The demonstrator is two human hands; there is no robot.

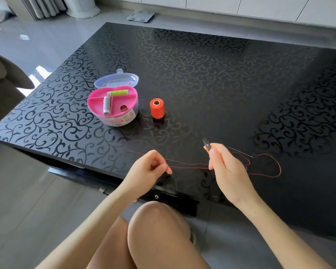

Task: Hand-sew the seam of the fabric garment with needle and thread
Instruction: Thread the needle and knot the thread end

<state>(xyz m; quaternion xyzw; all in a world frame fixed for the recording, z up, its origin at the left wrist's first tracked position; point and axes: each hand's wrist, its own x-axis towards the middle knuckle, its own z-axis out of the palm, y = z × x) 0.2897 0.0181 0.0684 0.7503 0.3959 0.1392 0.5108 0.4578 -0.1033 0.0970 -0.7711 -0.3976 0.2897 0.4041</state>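
Observation:
A long red thread [190,164] lies across the near part of the black table [211,78] and loops to the right of my hands. My left hand [149,167] pinches the thread between curled fingers near the table's front edge. My right hand [225,164] grips small orange-handled thread snips [206,144], blades pointing up and away. A thin needle [240,152] lies on the table just right of my right hand, at the thread loop. An orange-red thread spool [157,108] stands upright further back. No garment is in view.
An open pink sewing box [113,105] with a clear lid holds green and grey spools, left of the orange-red spool. My bare knees sit below the table's front edge. A grey scale lies on the floor beyond the table.

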